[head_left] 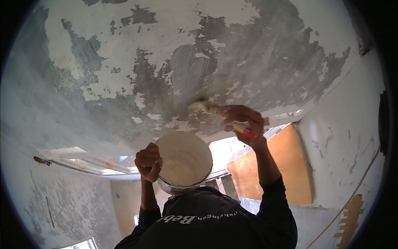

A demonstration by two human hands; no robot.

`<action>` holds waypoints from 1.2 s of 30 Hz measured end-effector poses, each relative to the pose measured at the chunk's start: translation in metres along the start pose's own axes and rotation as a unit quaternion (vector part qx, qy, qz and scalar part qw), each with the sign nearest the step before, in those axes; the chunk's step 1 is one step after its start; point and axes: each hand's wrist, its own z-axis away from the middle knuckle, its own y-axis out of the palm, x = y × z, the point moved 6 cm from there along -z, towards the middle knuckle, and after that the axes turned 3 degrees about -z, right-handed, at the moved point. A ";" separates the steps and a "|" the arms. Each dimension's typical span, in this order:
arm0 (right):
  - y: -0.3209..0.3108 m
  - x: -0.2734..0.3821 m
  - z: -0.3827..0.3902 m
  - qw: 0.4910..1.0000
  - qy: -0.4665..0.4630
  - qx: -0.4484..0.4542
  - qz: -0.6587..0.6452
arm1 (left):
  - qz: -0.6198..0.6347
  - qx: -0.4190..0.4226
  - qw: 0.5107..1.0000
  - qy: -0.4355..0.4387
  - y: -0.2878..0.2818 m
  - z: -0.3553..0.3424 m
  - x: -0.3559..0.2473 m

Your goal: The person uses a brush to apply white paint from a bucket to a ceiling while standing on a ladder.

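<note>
Brush up at the patchy surface, pale bucket held below.
The right hand [244,120], at two o'clock from the bucket [182,159], is wrapped closed around the handle of the brush [209,108], whose bristles point to nine o'clock against the grey-and-white surface [265,54]; blur hides whether they touch it. The left hand [148,162] is curled tight on the bucket's rim at nine o'clock. The bucket's mouth leans toward the viewer, and how full it is I cannot tell. Held at one edge only, it could tip or slip if that grip tires; an overloaded brush, worked overhead, could drip onto the dark sleeve [275,203] at five o'clock.
</note>
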 end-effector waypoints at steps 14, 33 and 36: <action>-0.021 0.026 0.000 0.963 -0.204 -0.113 0.139 | 0.003 0.025 1.000 -0.016 -0.002 -0.005 0.006; -0.010 -0.001 -0.026 0.988 -0.142 -0.023 -0.049 | -0.024 -0.005 1.000 -0.003 0.009 0.009 -0.011; -0.027 0.012 -0.061 0.983 -0.124 -0.075 -0.115 | -0.012 -0.020 1.000 -0.002 0.012 0.001 -0.019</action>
